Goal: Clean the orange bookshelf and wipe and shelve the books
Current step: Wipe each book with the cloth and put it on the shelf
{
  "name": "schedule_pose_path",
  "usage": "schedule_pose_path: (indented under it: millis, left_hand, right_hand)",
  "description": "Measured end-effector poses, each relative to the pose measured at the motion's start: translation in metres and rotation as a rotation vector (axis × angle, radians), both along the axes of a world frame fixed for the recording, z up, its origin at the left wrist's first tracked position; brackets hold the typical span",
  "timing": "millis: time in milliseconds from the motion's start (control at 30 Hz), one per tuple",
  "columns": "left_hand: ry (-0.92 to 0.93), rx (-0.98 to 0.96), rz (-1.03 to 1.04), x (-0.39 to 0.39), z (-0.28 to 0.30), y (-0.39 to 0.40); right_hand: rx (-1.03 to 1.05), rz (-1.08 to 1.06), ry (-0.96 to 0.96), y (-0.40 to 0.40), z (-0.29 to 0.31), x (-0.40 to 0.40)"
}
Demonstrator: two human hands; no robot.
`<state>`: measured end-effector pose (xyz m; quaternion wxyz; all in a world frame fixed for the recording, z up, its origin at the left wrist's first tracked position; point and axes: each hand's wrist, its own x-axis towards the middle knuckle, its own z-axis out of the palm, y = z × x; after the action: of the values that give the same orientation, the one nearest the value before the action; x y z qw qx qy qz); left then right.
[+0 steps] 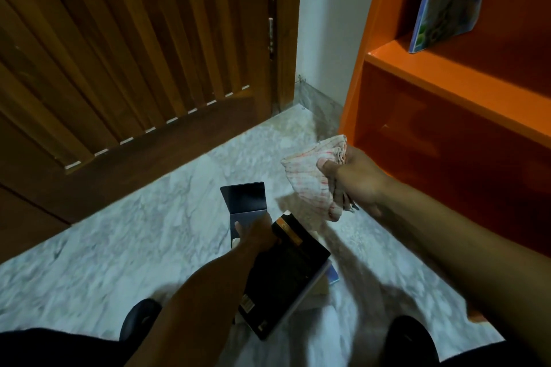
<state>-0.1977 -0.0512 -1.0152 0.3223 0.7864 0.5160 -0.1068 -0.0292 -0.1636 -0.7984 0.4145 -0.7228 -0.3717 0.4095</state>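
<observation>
The orange bookshelf (pixel 447 74) filled the view from one to four o'clock, and as far as I could judge the job was barely begun. One colourful book (pixel 447 0) leaned upright on the upper shelf at one o'clock; the shelf below it looked bare. Whether those boards had been wiped I could not tell, though they shone glossy.

On the marble floor (pixel 134 247), near six o'clock, lay the rest of my work: a black book (pixel 286 283) with an orange band, tilted, sitting on something pale, with a blue corner showing under its right edge. Just beyond it at twelve o'clock stood a dark open cover (pixel 246 199), its flap raised.

My left hand (pixel 253 235) was on that pile, fingers curled around the top edge of the black book, thumb toward the dark cover; I judged I was lifting it for wiping.

My right hand (pixel 354 176), at two o'clock of the books and just in front of the lower shelf, clenched a pink-striped cloth (pixel 313 170), thumb pressed on top, the cloth hanging clear of everything.
</observation>
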Motion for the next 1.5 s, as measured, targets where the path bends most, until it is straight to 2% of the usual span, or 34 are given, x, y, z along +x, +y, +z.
schedule_pose_path:
  millis: [167, 567, 767, 900, 967, 1100, 1333, 1500]
  left_hand:
    - [-0.08, 0.055, -0.048, -0.01, 0.027, -0.019]
    - [0.072, 0.193, 0.029, -0.005, -0.001, -0.04]
    - [0.042, 0.106, 0.114, 0.002, -0.007, -0.04]
    - [0.049, 0.117, 0.071, 0.001, -0.008, -0.04]
    - [-0.022, 0.108, 0.044, -0.001, -0.009, -0.041]
    - [-0.322, -0.015, 0.013, -0.009, 0.011, -0.035]
    - [-0.569, 0.022, 0.101, -0.029, 0.093, 0.01]
    - [-0.8, 0.091, 0.172, -0.036, 0.167, 0.036]
  right_hand:
    - [0.05, -0.041, -0.018, -0.003, 0.01, -0.003]
    - [0.076, -0.064, -0.038, -0.004, 0.012, -0.008]
    - [0.07, -0.058, -0.067, -0.005, 0.011, -0.008]
    - [0.071, -0.059, -0.061, -0.007, 0.014, -0.01]
    - [0.071, -0.061, -0.058, -0.008, 0.015, -0.01]
    - [0.057, -0.068, -0.053, -0.011, 0.021, -0.003]
    - [0.067, -0.184, 0.059, -0.02, 0.032, 0.006]
    - [0.187, -0.355, 0.007, -0.019, 0.038, 0.012]
